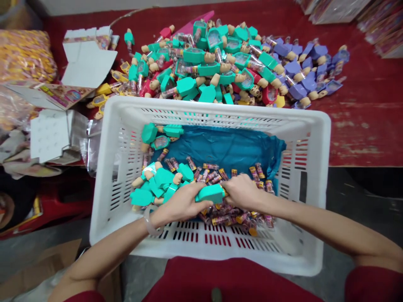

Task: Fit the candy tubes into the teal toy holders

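Observation:
My left hand (189, 200) is closed around a teal plastic toy (210, 193) above the white basket (217, 265). At the toy's right end my right hand (241, 191) is closed, its fingertips against a small yellow part there. What exactly the right fingers grip is mostly hidden. Below and around the hands lie many small clear tubes with yellow caps (222, 220). To the left in the basket is a pile of teal toys (162, 178) with beige rounded ends. A blue plastic sheet (220, 147) lines the back of the basket.
Behind the basket, a large heap of teal toys (192, 87) sits on the red table (362, 134), with purple toys (310, 82) at its right. White cartons (50, 134) and a bag of yellow pieces (27, 56) stand at left. Stacked packages (385, 27) occupy the back right.

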Demonstrator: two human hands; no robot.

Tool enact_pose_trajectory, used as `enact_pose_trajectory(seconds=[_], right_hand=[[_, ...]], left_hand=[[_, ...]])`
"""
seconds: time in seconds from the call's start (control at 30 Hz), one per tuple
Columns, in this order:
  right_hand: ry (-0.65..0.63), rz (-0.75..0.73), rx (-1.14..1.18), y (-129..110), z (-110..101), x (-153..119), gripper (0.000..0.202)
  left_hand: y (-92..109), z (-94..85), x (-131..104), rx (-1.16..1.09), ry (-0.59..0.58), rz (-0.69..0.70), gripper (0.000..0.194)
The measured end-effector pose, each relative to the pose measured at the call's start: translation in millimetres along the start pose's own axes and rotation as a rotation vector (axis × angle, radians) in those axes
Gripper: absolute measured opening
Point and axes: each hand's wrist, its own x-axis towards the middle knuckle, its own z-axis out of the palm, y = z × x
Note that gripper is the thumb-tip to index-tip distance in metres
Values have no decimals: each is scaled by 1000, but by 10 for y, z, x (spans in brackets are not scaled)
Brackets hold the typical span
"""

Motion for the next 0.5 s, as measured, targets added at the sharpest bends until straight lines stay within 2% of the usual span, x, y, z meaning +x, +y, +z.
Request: enact_pose_trajectory(seconds=[0.07,0.13,0.17,0.23,0.33,0.4,0.5], right_hand=[[-131,16,65,22,17,38,20],[-229,-7,136,66,26,71,20],[-227,-26,156,91,22,82,20],[-106,-66,134,136,-2,90,20],[117,-128,15,154,-15,70,21],[89,-137,-3,130,34,44,19],[-52,-122,123,97,146,18,12]], left_hand=[[0,-2,-2,346,34,157,33],[-27,-2,5,483,30,213,38],[-46,-8,11,467,53,200,37],[-84,-40,25,315,83,99,35],[-119,-111,39,57,-50,-100,43],[-123,-132,38,63,-80,-82,43],[-107,-120,30,284,20,118,35]])
